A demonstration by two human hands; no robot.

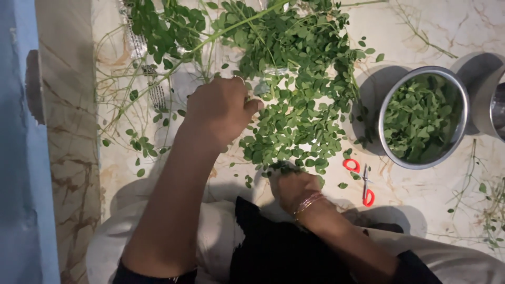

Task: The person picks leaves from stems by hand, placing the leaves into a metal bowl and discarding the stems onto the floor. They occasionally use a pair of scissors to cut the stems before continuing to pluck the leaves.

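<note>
A big sprig of small green leaves [294, 79] lies spread over the marble floor in the head view. My left hand [221, 108] grips a thin green stem [210, 42] near the middle of the pile, fingers closed around it. My right hand [292, 186], with bangles at the wrist, pinches leaves at the lower edge of the sprig. Loose plucked leaves lie scattered around both hands.
A steel bowl [463, 126] holding plucked leaves stands at the right, with a second steel vessel [497, 110] partly cut off beside it. Small red-handled scissors [363, 181] lie by my right hand. Bare stripped stems [121, 100] lie left. A blue wall [21, 158] borders the left.
</note>
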